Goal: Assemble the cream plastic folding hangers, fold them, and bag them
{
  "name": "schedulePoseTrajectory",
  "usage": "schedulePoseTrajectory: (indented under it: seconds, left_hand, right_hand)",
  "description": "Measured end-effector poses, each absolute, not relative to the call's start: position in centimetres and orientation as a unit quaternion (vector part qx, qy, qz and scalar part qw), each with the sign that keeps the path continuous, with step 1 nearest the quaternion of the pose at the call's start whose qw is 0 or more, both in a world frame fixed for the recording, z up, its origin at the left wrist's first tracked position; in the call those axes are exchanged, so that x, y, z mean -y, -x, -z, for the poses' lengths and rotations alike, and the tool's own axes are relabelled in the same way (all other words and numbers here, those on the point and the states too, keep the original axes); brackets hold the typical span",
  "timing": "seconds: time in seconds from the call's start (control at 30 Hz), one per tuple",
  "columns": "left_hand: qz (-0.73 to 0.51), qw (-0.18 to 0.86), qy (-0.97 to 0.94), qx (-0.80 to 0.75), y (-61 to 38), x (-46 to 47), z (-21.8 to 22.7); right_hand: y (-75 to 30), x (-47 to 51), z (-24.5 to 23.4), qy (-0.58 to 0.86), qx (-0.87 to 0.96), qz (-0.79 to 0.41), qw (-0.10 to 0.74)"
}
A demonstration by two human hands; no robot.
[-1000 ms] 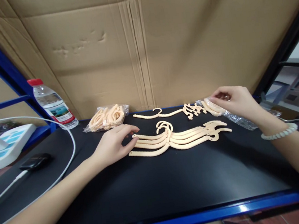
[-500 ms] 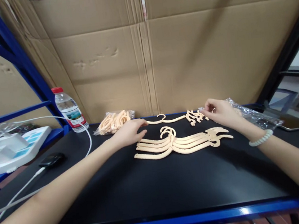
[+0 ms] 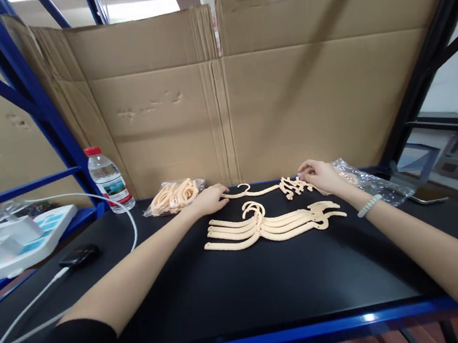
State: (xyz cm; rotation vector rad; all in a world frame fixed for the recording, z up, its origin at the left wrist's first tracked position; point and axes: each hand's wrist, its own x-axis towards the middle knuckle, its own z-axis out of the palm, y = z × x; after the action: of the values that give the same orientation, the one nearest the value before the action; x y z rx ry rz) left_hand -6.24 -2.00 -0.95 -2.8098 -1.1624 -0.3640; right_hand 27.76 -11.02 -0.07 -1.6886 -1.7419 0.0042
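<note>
A cream clothes hanger lies at the back of the black table, its hook upward. My left hand is at its left end, with thumb and fingers closed around the tip. Just right of the hanger is a loose pile of small cream hook-shaped pieces. Above the pile's right side, my right hand has its fingers curled together; what they hold, if anything, is hidden. In front, several cream hangers lie stacked in overlapping rows, with curved hook pieces at their right ends.
A clear bag of cream parts lies left of my left hand. Farther left stand a water bottle, a white power strip and a black device with cables. Crumpled plastic and a flat phone-like object lie at right. Cardboard walls the back.
My left hand has moved forward to the single hanger's left end and closed there. My right hand stays by the small pieces. The head view has tilted up.
</note>
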Motion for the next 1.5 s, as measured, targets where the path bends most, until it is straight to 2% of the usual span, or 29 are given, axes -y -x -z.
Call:
schedulePoseTrajectory:
  seconds: [0.6,0.93,1.1,1.23,1.33,1.5]
  left_hand:
    - [0.111,0.053,0.921,0.37,5.5,1.1,2.0]
    - [0.091,0.057,0.924,0.368,5.4,1.1,2.0]
    - [0.083,0.063,0.916,0.387,5.1,1.4,1.8]
    - [0.081,0.069,0.909,0.404,4.9,1.7,1.8]
    - [0.085,0.077,0.902,0.416,5.0,2.1,1.7]
    - [0.104,0.099,0.889,0.435,5.3,3.2,1.2]
  right_hand:
    - [-29.1,5.5,-0.2,0.743,0.661,-0.026,0.102]
    - [-27.8,4.0,0.7,0.762,0.645,-0.04,0.044]
    - [-27.2,3.5,1.2,0.772,0.631,-0.051,0.058]
    - [-27.3,3.5,0.9,0.776,0.618,-0.074,0.101]
    - [-27.9,4.1,0.2,0.777,0.601,-0.099,0.161]
    - [-28.5,5.8,-0.9,0.741,0.572,-0.174,0.305]
